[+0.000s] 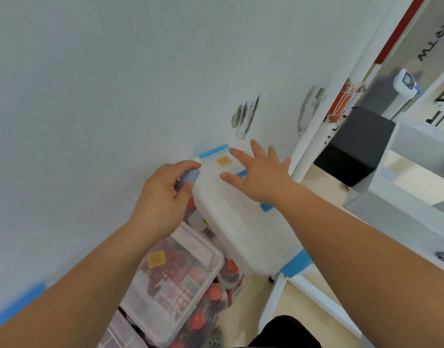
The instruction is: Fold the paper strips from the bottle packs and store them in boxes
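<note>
Two forearms, bare along all that shows of them, end in bare hands: the left hand [163, 194] and the right hand [261, 174]. The fingernails look short and plain. At the bottom edge is a rounded patch of black clothing [283, 332], its kind unclear.

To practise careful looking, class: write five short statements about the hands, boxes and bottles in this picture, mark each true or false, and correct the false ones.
1. The left hand grips the lilac latch at the end of the white box. True.
2. The right hand is balled into a fist. False: its fingers are straight and spread over the box's lid.
3. The white box bears a yellow sticker. True.
4. The bottles have green caps. False: the caps are red.
5. The clear box lower down carries a yellow label. True.
</note>
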`<state>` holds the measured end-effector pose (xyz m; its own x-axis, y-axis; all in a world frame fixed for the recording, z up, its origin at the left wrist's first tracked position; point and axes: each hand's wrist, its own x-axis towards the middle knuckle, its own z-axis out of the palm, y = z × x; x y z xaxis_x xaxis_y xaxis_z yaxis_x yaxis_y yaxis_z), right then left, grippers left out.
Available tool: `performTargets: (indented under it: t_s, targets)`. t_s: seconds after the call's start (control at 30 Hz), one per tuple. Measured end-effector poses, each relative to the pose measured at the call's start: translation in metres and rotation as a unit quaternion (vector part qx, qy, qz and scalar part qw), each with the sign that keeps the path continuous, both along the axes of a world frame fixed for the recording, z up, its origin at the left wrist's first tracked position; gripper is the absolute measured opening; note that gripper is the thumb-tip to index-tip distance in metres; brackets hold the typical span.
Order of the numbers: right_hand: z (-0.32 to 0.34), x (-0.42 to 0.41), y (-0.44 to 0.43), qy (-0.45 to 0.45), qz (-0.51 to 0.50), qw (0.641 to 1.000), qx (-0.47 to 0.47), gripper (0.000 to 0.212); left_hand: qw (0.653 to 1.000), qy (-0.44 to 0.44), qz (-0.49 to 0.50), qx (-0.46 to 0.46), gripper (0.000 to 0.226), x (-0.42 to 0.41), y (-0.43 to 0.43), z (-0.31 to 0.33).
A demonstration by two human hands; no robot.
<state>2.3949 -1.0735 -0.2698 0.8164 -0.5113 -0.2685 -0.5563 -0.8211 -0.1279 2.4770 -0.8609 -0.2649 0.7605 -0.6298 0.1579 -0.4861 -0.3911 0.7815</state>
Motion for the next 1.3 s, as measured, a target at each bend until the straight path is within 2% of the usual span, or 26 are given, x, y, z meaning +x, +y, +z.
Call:
performTargets:
  t_s: [0.13,0.37,0.5,0.6,0.7,0.83,1.3]
  targets:
    - [-0.020,-0.001,0.003,0.003,0.021,1.000,-0.012,0.083,1.000,-0.019,0.002,0.016,0.037,0.009,-0.007,-0.003]
    - [-0.020,-0.025,0.003,-0.024,0.127,0.991,-0.038,0.069,0.998,-0.042,-0.041,0.023,0.039,0.006,0.001,0.001]
    - [-0.016,-0.040,0.005,-0.018,0.140,0.989,-0.034,0.066,0.998,0.028,-0.048,0.005,0.039,-0.004,0.016,0.001]
    - [-0.010,-0.028,0.017,-0.042,0.134,0.988,-0.058,0.068,0.996,0.079,-0.018,-0.024,0.035,-0.007,0.018,0.001]
    - [-0.010,-0.005,0.030,-0.073,0.145,0.985,-0.062,0.073,0.994,0.104,-0.001,-0.038,0.033,-0.005,0.014,0.003]
    - [-0.022,-0.001,0.028,-0.082,0.137,0.986,-0.056,0.069,0.989,0.136,0.006,-0.049,0.031,-0.003,0.015,0.003]
    - [-0.025,-0.009,0.028,-0.072,0.135,0.986,-0.060,0.069,0.998,0.067,0.003,-0.009,0.037,-0.007,0.015,-0.006]
